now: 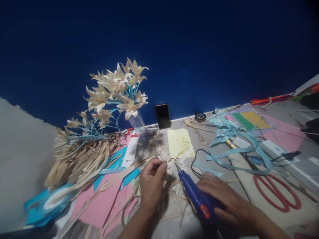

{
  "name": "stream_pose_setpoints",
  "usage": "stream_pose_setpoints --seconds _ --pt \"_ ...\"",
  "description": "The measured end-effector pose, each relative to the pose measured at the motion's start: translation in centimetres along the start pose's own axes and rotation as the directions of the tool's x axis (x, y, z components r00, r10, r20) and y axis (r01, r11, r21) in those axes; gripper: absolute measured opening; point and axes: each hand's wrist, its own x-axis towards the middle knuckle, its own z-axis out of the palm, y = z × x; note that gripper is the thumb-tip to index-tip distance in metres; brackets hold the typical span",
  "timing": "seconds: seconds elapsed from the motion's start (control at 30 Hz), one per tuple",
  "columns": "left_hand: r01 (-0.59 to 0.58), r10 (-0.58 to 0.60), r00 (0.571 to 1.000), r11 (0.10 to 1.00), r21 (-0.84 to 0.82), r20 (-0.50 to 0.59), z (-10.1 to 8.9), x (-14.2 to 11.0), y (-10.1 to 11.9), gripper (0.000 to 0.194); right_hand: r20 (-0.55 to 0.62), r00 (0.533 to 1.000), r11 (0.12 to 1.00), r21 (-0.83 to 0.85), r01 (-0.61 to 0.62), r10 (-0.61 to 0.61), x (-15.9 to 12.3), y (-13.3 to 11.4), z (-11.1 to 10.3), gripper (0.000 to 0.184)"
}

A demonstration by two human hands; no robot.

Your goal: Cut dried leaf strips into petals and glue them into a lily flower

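My left hand (151, 182) is closed, thumb against the fingers, on a small cream husk-like flower (163, 157) whose petals stick out past the fingertips. In my right hand (221, 196) is a blue hot glue gun (191, 189) with a red patch on its body. Its thin nozzle points up and left, close to the flower; whether the two touch, I cannot tell. Beyond both hands lies a pale yellow paper (178, 142) with stains on it. Cream scraps are scattered below and around the flower.
Finished-looking cream flowers on blue stems (117, 89) stand in a clear vase (138, 124) at back left, beside dried husks (82, 159). A phone (162, 116) leans on the blue wall. Blue ribbon (234, 154) and red-handled scissors (276, 196) lie right; pink sheets (99, 202) lie left.
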Motion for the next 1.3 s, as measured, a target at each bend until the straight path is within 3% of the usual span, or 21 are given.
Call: stream_pose_setpoints --seconds 0.17,0.37,0.77,1.07,1.3 --pt "-0.008 0.007 0.999 1.000 0.027 0.037 0.2 -0.7 0.0 0.015 0.031 1.000 0.999 -0.053 0.000 0.002 -0.5 -0.1 0.0 0.031" --pt "-0.002 0.001 0.998 1.000 0.027 0.055 0.5 -1.0 0.0 0.015 0.024 1.000 1.000 -0.001 0.007 -0.007 -1.3 0.5 0.5 0.039" --pt "0.049 -0.049 0.998 0.999 -0.005 0.038 0.5 -1.1 0.5 0.016 -0.004 1.000 0.998 -0.066 0.025 -0.025 -1.3 0.4 0.2 0.034" --pt "0.112 -0.110 0.993 0.992 -0.059 0.034 0.7 -1.3 0.5 0.021 0.082 0.997 0.992 -0.126 0.021 -0.011 -1.3 0.5 -0.4 0.034" --pt "0.081 -0.081 0.995 0.997 -0.007 0.054 0.2 -1.0 -0.1 0.018 0.126 0.992 0.995 -0.094 0.020 -0.008 -1.5 0.8 -0.4 0.036"
